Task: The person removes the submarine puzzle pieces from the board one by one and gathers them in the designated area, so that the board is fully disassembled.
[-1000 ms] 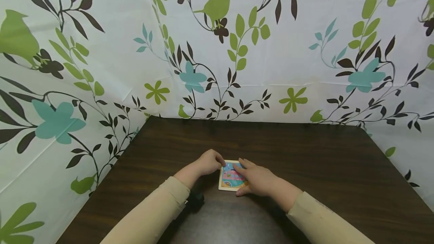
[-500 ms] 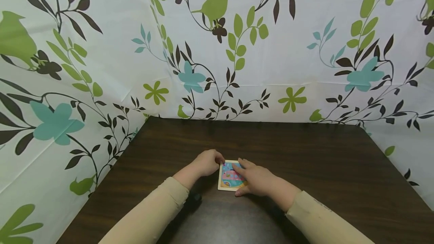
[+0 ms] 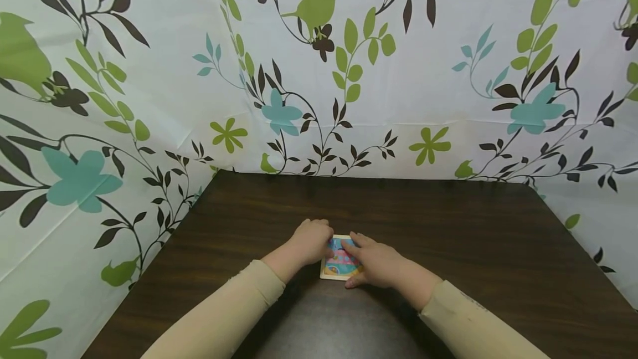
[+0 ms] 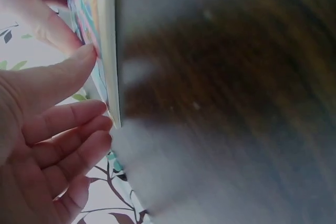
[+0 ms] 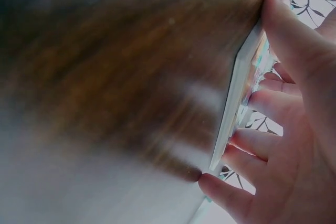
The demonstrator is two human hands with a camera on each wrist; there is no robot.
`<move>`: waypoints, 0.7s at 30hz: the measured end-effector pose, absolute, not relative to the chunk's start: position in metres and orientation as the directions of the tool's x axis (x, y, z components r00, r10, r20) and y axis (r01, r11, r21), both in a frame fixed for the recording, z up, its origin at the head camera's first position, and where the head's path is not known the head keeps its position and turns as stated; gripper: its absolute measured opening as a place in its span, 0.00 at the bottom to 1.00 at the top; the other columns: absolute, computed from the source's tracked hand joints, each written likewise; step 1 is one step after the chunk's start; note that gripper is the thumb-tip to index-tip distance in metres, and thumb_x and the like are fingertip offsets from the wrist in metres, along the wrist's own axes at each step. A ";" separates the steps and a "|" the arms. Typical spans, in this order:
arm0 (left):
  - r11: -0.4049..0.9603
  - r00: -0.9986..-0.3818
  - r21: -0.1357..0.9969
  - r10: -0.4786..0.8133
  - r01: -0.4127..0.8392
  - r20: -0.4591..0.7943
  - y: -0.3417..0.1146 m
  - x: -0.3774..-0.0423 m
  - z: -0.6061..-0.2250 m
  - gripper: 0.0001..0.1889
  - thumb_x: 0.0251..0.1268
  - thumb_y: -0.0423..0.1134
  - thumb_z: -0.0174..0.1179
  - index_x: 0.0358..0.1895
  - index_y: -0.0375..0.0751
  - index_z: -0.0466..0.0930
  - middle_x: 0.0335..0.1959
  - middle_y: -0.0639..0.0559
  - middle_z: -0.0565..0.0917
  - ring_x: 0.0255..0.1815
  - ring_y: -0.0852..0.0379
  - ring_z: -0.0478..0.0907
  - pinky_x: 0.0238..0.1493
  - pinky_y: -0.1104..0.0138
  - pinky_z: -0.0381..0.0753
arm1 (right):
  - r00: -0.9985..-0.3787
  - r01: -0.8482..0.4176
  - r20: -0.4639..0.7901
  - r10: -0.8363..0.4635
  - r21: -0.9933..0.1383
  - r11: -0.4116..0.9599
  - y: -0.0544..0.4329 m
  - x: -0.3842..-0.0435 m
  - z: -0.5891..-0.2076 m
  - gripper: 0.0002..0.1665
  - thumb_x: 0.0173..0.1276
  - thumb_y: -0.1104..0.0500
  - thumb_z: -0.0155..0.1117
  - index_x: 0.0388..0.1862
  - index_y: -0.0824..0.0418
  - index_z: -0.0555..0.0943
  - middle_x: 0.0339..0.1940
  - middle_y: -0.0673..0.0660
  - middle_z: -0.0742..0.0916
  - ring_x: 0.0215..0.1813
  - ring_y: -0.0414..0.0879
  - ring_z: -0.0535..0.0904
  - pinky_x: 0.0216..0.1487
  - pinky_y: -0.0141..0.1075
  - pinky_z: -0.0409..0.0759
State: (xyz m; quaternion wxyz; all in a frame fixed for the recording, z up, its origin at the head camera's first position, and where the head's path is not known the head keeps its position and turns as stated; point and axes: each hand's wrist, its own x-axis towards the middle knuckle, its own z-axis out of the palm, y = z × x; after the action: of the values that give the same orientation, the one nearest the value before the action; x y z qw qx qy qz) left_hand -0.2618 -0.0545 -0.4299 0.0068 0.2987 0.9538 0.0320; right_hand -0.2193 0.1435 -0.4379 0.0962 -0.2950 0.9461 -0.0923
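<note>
A small square picture board (image 3: 340, 269) with a pale wooden rim lies flat on the dark table. Pink, blue and yellow shapes cover its face. My left hand (image 3: 310, 241) is at its upper left corner. In the left wrist view the thumb (image 4: 79, 66) touches the picture side, and the loosely bent fingers (image 4: 73, 145) are at the board's edge. My right hand (image 3: 381, 263) lies over the right side with fingers spread. The right wrist view shows several right fingertips (image 5: 236, 137) on the board (image 5: 236, 90), while the thumb (image 5: 275, 3) and little finger reach past it onto the table.
The dark wood-grain table (image 3: 448, 226) spreads around both hands. A white cloth (image 3: 319, 98) printed with birds, leaves and flowers hangs behind the table and along its sides.
My left hand has shifted slightly right and turned; its thumb now lies over the picture, and its fingers reach past the upper left corner. The right hand and board stay nearly still.
</note>
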 end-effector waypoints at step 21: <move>0.793 -0.811 0.365 0.567 0.488 -0.146 -0.064 -0.288 -0.436 0.18 0.53 0.47 0.76 0.37 0.43 0.78 0.33 0.56 0.73 0.34 0.56 0.71 0.42 0.60 0.73 | -0.814 -0.533 -0.132 -0.565 -0.215 0.818 0.141 -0.218 -0.435 0.55 0.53 0.31 0.70 0.75 0.57 0.67 0.76 0.65 0.63 0.74 0.60 0.60 0.61 0.57 0.70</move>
State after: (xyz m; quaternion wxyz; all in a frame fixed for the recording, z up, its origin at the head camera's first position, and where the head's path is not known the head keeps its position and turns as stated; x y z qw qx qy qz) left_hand -0.2882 -0.0636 -0.4361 0.1250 0.2811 0.9384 0.1572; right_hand -0.2181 0.1406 -0.4355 0.0954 -0.2892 0.9487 -0.0844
